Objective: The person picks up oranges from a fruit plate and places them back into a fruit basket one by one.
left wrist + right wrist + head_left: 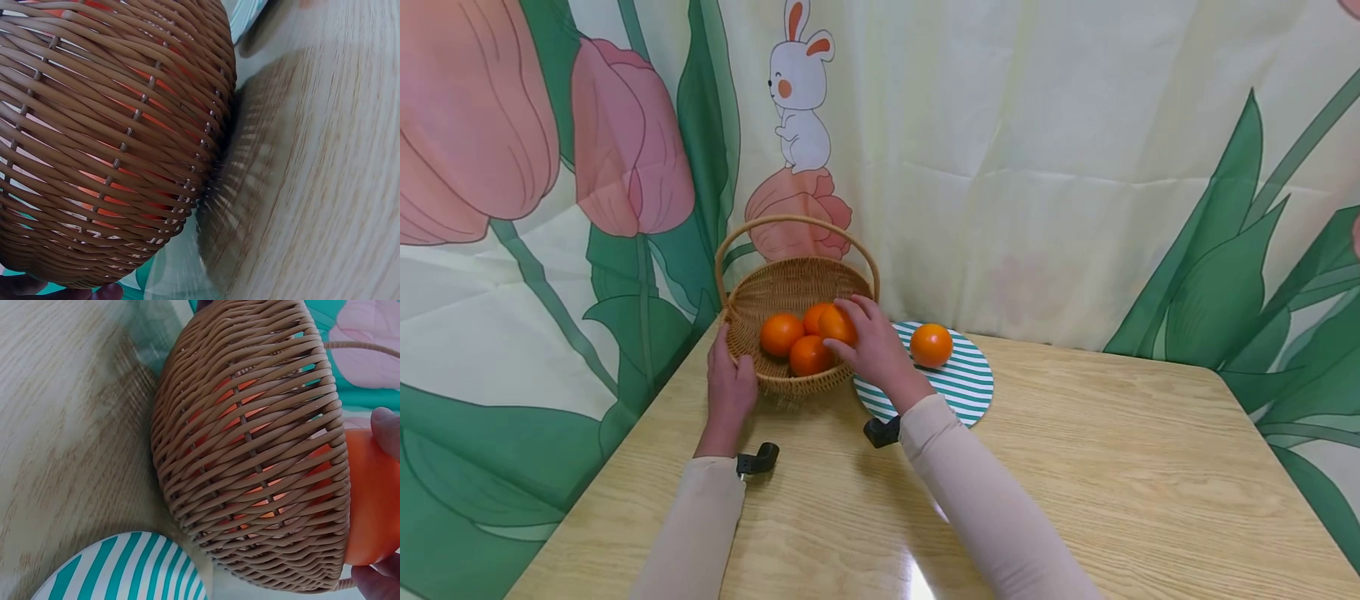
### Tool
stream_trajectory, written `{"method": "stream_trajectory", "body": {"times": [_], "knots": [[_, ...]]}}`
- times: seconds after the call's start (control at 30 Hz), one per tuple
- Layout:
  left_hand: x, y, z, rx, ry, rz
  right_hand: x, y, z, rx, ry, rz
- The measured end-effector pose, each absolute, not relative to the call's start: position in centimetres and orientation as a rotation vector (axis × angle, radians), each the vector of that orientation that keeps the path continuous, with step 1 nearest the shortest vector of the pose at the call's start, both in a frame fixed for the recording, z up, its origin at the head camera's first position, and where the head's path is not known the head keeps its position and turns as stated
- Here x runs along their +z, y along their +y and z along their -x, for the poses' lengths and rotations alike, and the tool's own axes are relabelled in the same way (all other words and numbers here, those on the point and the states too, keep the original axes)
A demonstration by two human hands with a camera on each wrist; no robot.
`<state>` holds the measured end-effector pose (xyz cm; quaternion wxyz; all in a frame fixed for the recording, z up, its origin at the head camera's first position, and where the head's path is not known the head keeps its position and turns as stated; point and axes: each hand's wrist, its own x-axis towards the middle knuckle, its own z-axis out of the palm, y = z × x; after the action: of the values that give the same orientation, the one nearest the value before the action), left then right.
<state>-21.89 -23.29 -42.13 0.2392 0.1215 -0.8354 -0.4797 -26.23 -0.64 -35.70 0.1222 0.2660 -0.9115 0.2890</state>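
Observation:
A brown wicker basket with a tall arched handle stands at the back left of the table, several oranges inside. My left hand grips its left rim; in the left wrist view those fingertips show at the basket's lower edge. Between the thumb and fingers of my right hand is an orange, held at the basket's right rim among the others. Another orange sits on a round green-and-white striped mat to the right of the basket.
The wooden table reaches far to the right. Behind it hangs a curtain printed with tulips and a rabbit, close behind the basket. The striped mat lies partly behind my right wrist.

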Motion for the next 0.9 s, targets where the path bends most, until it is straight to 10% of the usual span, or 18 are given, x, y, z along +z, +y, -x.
{"method": "stream_trajectory", "body": {"times": [0.9], "knots": [[-42.5, -23.4, 22.1, -1.306, -2.292, -0.329, -38.4, 3.3, 26.9, 0.926, -2.636, -0.655]]}}
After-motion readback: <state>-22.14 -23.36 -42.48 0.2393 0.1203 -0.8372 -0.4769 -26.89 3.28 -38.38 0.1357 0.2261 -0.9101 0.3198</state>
